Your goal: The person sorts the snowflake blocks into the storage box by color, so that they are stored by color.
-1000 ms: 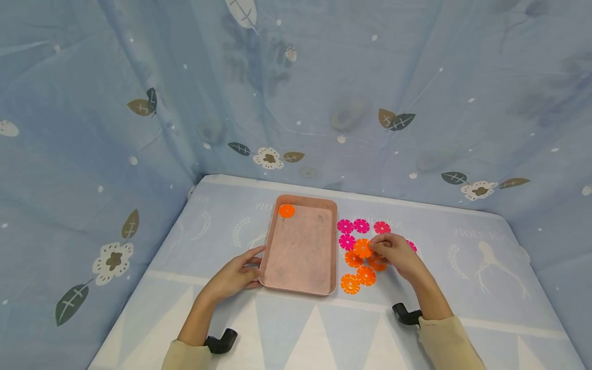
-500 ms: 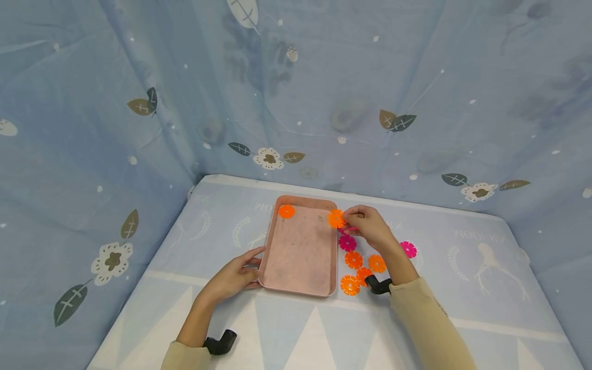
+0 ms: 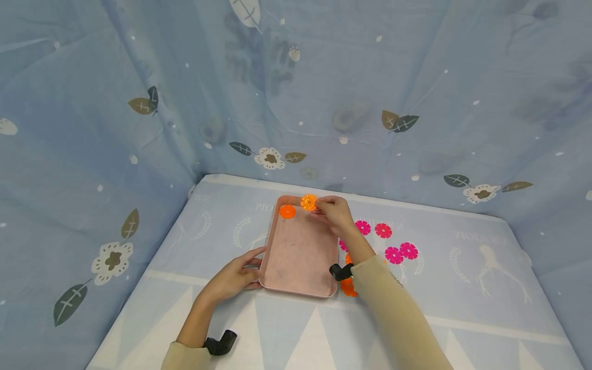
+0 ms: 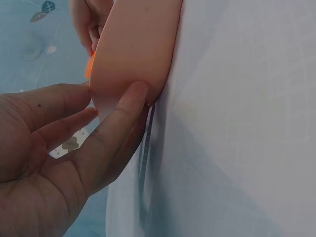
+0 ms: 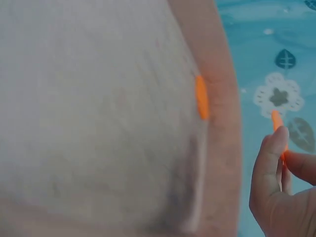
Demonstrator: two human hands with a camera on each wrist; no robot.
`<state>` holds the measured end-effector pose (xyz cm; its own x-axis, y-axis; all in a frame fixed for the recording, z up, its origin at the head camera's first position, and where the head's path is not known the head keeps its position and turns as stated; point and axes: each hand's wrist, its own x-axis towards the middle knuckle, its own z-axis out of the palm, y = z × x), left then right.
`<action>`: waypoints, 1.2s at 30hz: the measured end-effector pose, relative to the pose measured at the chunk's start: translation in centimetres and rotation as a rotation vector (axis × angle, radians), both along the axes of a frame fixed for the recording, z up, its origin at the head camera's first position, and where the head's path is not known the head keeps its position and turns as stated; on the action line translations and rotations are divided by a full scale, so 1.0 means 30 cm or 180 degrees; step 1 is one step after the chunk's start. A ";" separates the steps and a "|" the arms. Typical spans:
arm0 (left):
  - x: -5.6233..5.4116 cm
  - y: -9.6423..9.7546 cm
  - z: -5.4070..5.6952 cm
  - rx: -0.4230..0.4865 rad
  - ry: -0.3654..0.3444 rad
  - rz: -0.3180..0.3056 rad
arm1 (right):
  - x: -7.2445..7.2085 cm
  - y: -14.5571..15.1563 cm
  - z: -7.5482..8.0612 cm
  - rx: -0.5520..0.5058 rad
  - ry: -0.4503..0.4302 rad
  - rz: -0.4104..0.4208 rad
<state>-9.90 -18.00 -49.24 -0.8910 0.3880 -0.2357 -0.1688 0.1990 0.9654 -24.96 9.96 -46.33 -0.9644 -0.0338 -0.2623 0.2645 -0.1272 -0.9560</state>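
My right hand (image 3: 334,211) pinches an orange notched, flower-shaped plastic disc (image 3: 309,202) between thumb and fingers. It holds the disc above the far end of the pink tray (image 3: 296,262); in the right wrist view the held disc (image 5: 277,121) shows edge-on. Another orange disc (image 3: 287,211) lies inside the tray at its far left corner. At the near left side of the tray, my left hand (image 3: 234,276) grips the corner. In the left wrist view a fingertip (image 4: 134,93) presses the tray's outer wall (image 4: 136,44), while other fingers touch the rim.
Several pink discs (image 3: 383,230) lie on the cloth to the right of the tray. Orange discs (image 3: 348,288) lie beside its near right corner, partly hidden by the right forearm. A blue patterned curtain (image 3: 296,103) stands behind the table.
My right hand has lifted an orange disc from the group on the right and carried it left and away over the tray's far end. My left hand has stayed at the tray.
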 end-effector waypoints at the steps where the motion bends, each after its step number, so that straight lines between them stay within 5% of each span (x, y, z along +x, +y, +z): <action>1: 0.000 0.000 0.000 -0.0001 0.0001 0.0000 | -0.004 -0.014 -0.011 -0.0023 -0.0014 -0.0048; 11: 0.001 -0.002 -0.003 0.0036 0.0008 -0.0040 | -0.025 -0.087 -0.099 0.0132 -0.0307 -0.0398; 19: 0.002 0.003 -0.003 0.0038 0.0012 -0.0048 | -0.016 -0.085 -0.111 0.0266 -0.0497 -0.0358; 28: 0.001 0.003 0.002 0.0003 0.0024 -0.0016 | -0.021 -0.081 -0.110 0.0796 -0.0308 -0.0312; 36: 0.004 -0.001 0.002 -0.0011 0.0033 0.0009 | 0.009 -0.053 -0.049 0.1317 0.0139 -0.0056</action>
<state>-9.79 -18.03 -49.17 -0.8945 0.3846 -0.2279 -0.1594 0.2018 0.9664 -24.67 8.37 -47.81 -0.9744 0.0826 -0.2091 0.2238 0.2659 -0.9377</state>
